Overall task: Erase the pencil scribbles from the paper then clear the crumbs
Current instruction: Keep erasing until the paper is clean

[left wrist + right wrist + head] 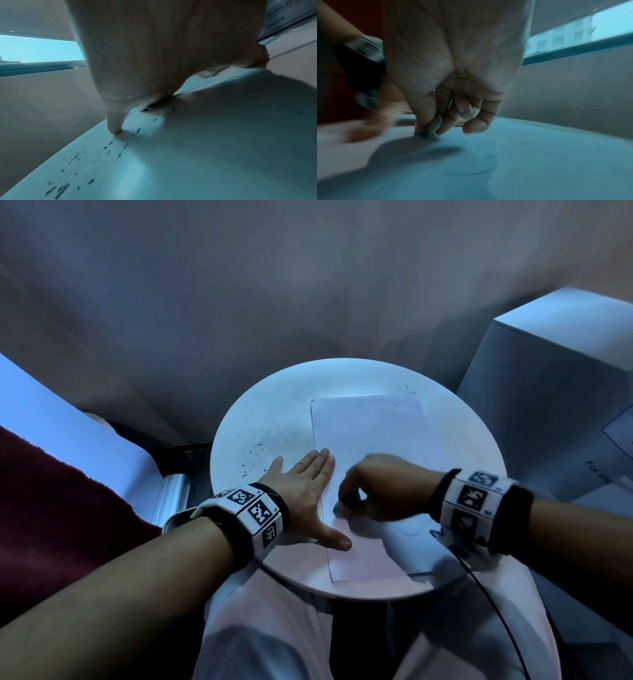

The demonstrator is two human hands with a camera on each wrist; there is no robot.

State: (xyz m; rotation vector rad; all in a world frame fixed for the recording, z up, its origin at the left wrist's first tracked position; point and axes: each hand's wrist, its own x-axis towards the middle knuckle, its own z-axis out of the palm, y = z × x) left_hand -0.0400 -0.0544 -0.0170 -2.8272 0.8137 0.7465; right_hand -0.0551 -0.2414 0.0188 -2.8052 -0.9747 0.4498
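Note:
A white sheet of paper (368,433) lies on a round white table (274,412). My left hand (308,491) lies flat with straight fingers across the paper's left edge, pressing it down. My right hand (373,491) is blurred, its fingers curled; thumb and fingers pinch a small dark eraser (429,129) against the paper near its left edge. Faint pencil lines (488,157) show on the paper below the right hand (453,81). Dark eraser crumbs (253,455) are scattered on the table left of the left hand; the same crumbs (106,147) lie beside my little finger (115,125).
A white box (555,392) with printed text stands right of the table. A dark red cloth (51,508) and a white surface lie to the left. A black cable (493,597) runs from the right wrist down over my lap. A few specks sit near the paper's far edge.

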